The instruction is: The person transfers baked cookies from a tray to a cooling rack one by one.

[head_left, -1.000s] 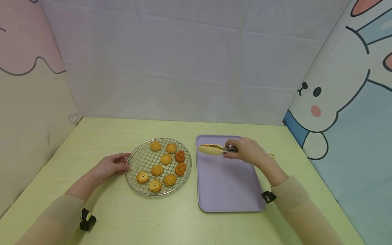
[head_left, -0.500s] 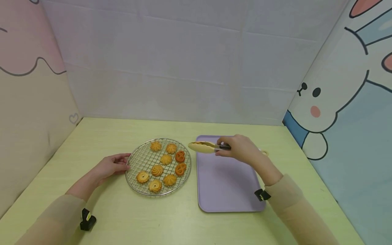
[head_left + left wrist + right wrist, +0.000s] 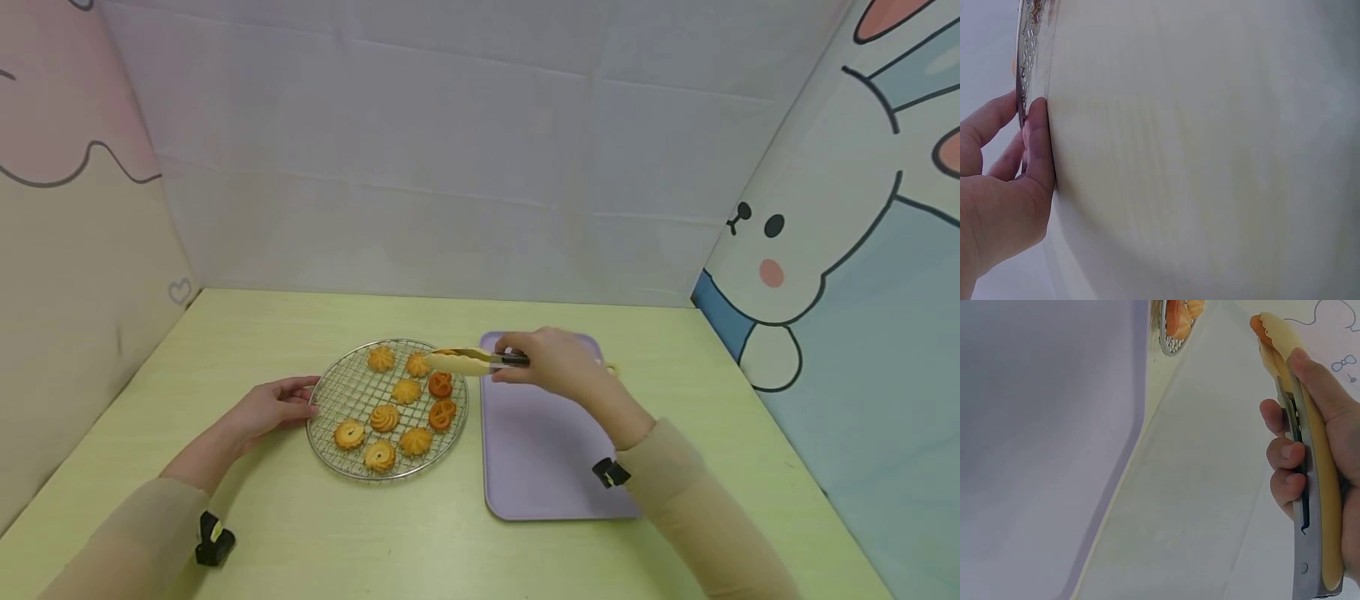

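A round wire cooling rack [image 3: 356, 390] carries several golden piped cookies [image 3: 385, 417] and two darker pretzel-shaped cookies [image 3: 442, 414]. My left hand [image 3: 262, 412] holds the rack's left rim between thumb and fingers. With my right hand [image 3: 558, 362] I grip metal tongs with cream-coloured tips [image 3: 459, 362], raised over the rack's upper right edge and pointing left. In the right wrist view an orange-brown cookie [image 3: 1258, 326] shows between the tong tips, mostly hidden by them. The tips overlap a golden cookie at the rack's back right in the head view.
A lilac rectangular tray [image 3: 555, 467] lies right of the rack, under my right forearm, a narrow strip of table between them. A cream ring [image 3: 613, 368] shows behind my right wrist. Printed panels wall the table [image 3: 300, 533] at the back and both sides.
My right hand and the tongs have moved left, from over the lilac tray to over the rack's right edge. The left hand and the rack have stayed still.
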The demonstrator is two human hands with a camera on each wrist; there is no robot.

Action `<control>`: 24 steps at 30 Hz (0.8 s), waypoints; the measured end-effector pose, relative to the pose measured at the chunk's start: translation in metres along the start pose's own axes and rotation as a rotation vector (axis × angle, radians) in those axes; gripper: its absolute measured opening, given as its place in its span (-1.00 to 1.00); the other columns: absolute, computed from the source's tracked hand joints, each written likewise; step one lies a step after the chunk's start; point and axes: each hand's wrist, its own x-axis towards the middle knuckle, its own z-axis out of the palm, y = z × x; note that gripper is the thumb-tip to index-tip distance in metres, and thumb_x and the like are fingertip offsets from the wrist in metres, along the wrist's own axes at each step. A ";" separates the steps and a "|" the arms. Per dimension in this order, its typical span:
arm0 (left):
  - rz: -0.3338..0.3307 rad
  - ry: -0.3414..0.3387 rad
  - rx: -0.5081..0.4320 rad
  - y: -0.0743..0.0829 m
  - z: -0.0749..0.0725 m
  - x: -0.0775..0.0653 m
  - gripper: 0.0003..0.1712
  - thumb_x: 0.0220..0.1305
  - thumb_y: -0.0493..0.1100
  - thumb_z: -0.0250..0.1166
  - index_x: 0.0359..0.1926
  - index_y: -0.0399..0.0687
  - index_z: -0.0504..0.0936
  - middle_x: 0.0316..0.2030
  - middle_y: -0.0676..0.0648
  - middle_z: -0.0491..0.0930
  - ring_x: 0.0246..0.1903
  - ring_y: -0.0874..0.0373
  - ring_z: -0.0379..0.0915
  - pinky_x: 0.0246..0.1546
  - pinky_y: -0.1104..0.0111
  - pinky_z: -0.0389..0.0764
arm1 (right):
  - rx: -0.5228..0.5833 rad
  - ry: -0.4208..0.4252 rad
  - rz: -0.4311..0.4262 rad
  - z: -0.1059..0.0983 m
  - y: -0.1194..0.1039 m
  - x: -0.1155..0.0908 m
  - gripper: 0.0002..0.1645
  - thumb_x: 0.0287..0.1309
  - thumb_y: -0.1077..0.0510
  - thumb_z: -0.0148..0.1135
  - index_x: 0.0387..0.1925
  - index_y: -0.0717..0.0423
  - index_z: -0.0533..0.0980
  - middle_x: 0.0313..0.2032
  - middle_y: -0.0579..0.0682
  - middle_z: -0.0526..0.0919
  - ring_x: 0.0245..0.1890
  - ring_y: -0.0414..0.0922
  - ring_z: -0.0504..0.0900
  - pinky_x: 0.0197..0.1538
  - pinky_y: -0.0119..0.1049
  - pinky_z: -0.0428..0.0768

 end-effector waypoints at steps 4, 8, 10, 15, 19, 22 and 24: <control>0.001 -0.001 -0.007 0.000 0.000 0.000 -0.12 0.16 -0.16 0.36 0.39 -0.31 0.13 -0.12 -0.06 0.40 -0.21 0.29 0.37 -0.19 0.48 0.56 | 0.026 0.028 -0.076 0.007 -0.005 0.008 -0.60 0.02 -0.21 0.34 -0.16 -0.12 0.58 -0.50 -0.23 0.60 -0.58 -0.31 0.44 -0.49 -0.40 0.42; 0.001 -0.001 -0.007 0.000 0.000 0.000 -0.12 0.16 -0.16 0.36 0.40 -0.31 0.13 -0.12 -0.06 0.39 -0.21 0.30 0.36 -0.19 0.48 0.56 | 0.033 0.051 -0.111 0.013 -0.010 0.014 -0.60 0.01 -0.20 0.35 -0.17 -0.11 0.59 -0.43 -0.21 0.65 -0.55 -0.31 0.50 -0.45 -0.39 0.47; 0.002 0.000 -0.005 0.000 0.000 0.000 -0.12 0.16 -0.16 0.36 0.40 -0.30 0.12 -0.12 -0.06 0.39 -0.21 0.29 0.36 -0.19 0.48 0.56 | 0.029 0.058 -0.122 0.016 -0.013 0.018 -0.59 0.01 -0.21 0.34 -0.17 -0.09 0.60 -0.38 -0.20 0.67 -0.51 -0.29 0.54 -0.42 -0.39 0.50; 0.005 0.001 0.010 -0.003 -0.001 0.001 -0.12 0.16 -0.15 0.36 0.40 -0.28 0.13 -0.11 -0.06 0.39 -0.20 0.28 0.35 -0.19 0.48 0.55 | -0.001 0.055 -0.138 0.026 -0.023 0.028 -0.57 0.01 -0.22 0.33 -0.15 -0.09 0.60 -0.35 -0.18 0.67 -0.46 -0.27 0.56 -0.40 -0.37 0.51; 0.005 0.003 0.026 -0.004 -0.002 0.002 -0.11 0.16 -0.13 0.36 0.40 -0.27 0.13 -0.10 -0.07 0.39 -0.19 0.26 0.34 -0.19 0.48 0.55 | -0.045 0.055 -0.148 0.037 -0.028 0.034 -0.60 0.03 -0.24 0.31 -0.15 -0.15 0.59 -0.49 -0.21 0.61 -0.57 -0.28 0.45 -0.50 -0.41 0.41; 0.009 0.003 0.031 -0.004 -0.002 0.003 -0.12 0.16 -0.13 0.36 0.40 -0.27 0.13 -0.09 -0.08 0.40 -0.18 0.26 0.35 -0.19 0.48 0.55 | -0.048 0.062 -0.161 0.044 -0.033 0.038 -0.60 0.04 -0.26 0.29 -0.15 -0.15 0.59 -0.57 -0.21 0.57 -0.63 -0.28 0.38 -0.55 -0.42 0.35; 0.010 -0.001 0.024 -0.004 -0.001 0.004 -0.12 0.16 -0.14 0.36 0.40 -0.27 0.13 -0.09 -0.08 0.40 -0.19 0.26 0.35 -0.19 0.48 0.55 | -0.026 0.056 -0.163 0.048 -0.036 0.041 -0.58 0.03 -0.25 0.30 -0.15 -0.15 0.59 -0.56 -0.21 0.59 -0.64 -0.29 0.38 -0.55 -0.42 0.35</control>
